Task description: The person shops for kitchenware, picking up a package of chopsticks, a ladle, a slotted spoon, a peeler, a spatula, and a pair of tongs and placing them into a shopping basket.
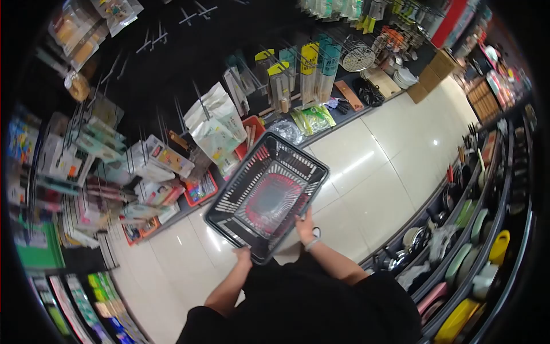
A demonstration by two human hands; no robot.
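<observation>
A black plastic shopping basket point(229, 225) with slotted sides is held out in front of my body, tilted, and its inside holds no goods that I can see. My left hand point(243, 253) grips the near left end of its rim, the fingers mostly hidden behind the wall. On the right side, my right hand point(305, 228) is closed on the rim, with a band round the wrist. Through the bottom of the basket a reddish pattern shows. Just beyond the rim hang white plastic packs point(215, 123) on hooks.
A black display wall with hooks carries packaged utensils point(309, 69). Orange-red trays point(200, 188) stand on its low ledge. Shelves of pans and a yellow dish point(499, 246) line the right. A cardboard box point(432, 74) stands at the far end of the tiled aisle point(366, 166).
</observation>
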